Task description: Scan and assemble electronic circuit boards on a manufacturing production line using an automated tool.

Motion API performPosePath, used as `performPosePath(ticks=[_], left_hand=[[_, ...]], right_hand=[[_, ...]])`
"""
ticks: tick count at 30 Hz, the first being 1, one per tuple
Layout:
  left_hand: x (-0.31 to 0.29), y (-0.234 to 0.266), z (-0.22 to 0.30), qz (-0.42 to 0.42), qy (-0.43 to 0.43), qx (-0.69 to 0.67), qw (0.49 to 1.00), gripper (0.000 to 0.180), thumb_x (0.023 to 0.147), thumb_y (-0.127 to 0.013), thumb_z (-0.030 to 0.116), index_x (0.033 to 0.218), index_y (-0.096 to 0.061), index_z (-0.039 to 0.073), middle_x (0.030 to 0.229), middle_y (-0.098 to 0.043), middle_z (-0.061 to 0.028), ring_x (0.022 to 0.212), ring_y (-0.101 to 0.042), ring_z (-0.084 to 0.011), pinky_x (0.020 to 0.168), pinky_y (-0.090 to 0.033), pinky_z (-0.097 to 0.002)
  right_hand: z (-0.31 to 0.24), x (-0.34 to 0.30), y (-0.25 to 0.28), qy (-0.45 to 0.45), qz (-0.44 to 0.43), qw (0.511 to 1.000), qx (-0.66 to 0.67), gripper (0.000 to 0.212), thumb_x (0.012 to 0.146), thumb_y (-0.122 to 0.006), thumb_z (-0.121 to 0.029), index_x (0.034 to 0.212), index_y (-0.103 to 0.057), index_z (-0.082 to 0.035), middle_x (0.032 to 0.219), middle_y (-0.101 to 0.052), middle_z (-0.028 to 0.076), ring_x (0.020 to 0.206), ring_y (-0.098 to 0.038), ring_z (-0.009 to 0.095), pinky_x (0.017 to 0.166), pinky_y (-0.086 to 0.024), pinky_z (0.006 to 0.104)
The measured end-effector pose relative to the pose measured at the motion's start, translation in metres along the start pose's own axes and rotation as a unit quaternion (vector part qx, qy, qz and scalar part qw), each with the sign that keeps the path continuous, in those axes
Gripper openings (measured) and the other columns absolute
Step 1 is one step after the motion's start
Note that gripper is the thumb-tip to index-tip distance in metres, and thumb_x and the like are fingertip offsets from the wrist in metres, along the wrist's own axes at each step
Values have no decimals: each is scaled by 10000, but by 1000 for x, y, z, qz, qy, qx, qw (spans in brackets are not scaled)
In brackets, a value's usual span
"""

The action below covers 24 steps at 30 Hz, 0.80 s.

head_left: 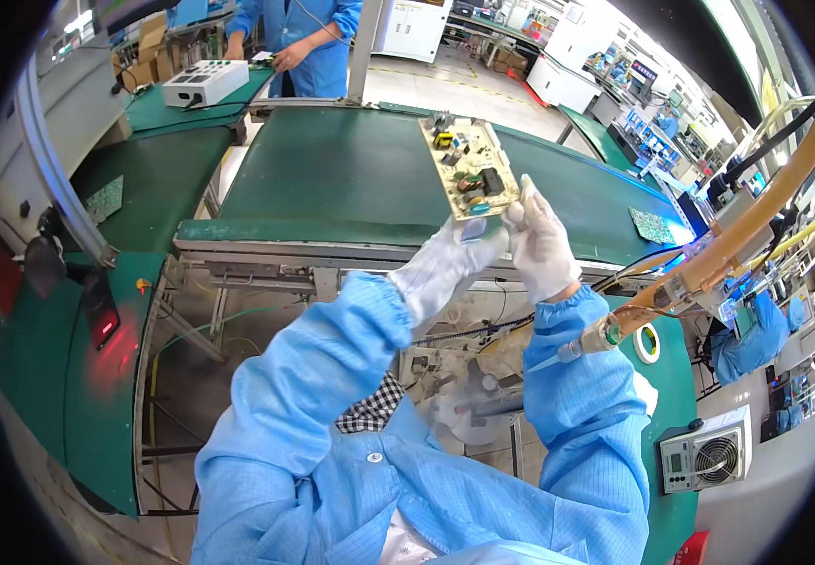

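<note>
A cream circuit board (456,162) is held up in front of me, over the green conveyor belt, with its component side in view. Black, yellow and blue parts stand on it. My left hand (450,262), in a white glove, is closed at the board's near edge. A small bluish patch shows by its fingers; what it is I cannot make out. My right hand (541,243), also gloved in white, pinches the board's near right corner between thumb and fingers.
The green belt (332,169) runs across ahead; a green board (650,226) lies at its right end, another board (106,200) at left. A tan tube (723,250) with a nozzle slants near my right forearm. A co-worker (308,38) stands beyond a white box (206,83).
</note>
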<state>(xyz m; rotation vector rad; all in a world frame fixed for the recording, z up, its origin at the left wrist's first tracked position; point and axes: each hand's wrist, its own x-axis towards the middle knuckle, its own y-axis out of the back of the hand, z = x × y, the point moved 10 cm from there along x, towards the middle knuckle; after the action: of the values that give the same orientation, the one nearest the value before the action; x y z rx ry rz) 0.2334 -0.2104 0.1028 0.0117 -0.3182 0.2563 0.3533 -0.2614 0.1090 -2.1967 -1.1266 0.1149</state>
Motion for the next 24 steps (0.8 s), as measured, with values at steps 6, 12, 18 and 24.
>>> performPosePath(ticks=[6,12,18,24], left_hand=[[-8,12,-39,147,71,-352,922,444,930,-577,407,1212,-571,64,1009,-625,-22,875,-571,-117,705,-478,-280],[-18,24,-63,112,63,-345,930,423,919,-617,297,1235,-556,22,1075,-639,-33,907,-599,-129,809,-480,-248],[-45,42,-34,128,-10,-468,874,421,897,-625,129,1266,-501,-32,1168,-623,-114,1046,-602,-181,886,-487,-292],[-109,115,-7,169,-39,-362,916,393,824,-528,-83,1216,-507,-74,1187,-605,-155,1053,-610,-214,900,-509,-292]], right_hand=[[30,-27,-7,-20,-41,990,-135,507,924,-604,-148,1354,-407,34,958,-560,7,771,-571,96,741,-462,232],[32,-59,-22,-53,-39,936,-346,440,841,-601,-119,1225,-479,59,863,-574,13,689,-589,86,579,-478,211],[45,-64,-17,-28,-147,800,-581,251,846,-642,-197,986,-610,8,799,-635,58,648,-608,115,586,-498,247],[-6,-31,32,151,46,634,-757,279,871,-634,-314,936,-700,-50,893,-683,136,823,-639,271,732,-497,334]])
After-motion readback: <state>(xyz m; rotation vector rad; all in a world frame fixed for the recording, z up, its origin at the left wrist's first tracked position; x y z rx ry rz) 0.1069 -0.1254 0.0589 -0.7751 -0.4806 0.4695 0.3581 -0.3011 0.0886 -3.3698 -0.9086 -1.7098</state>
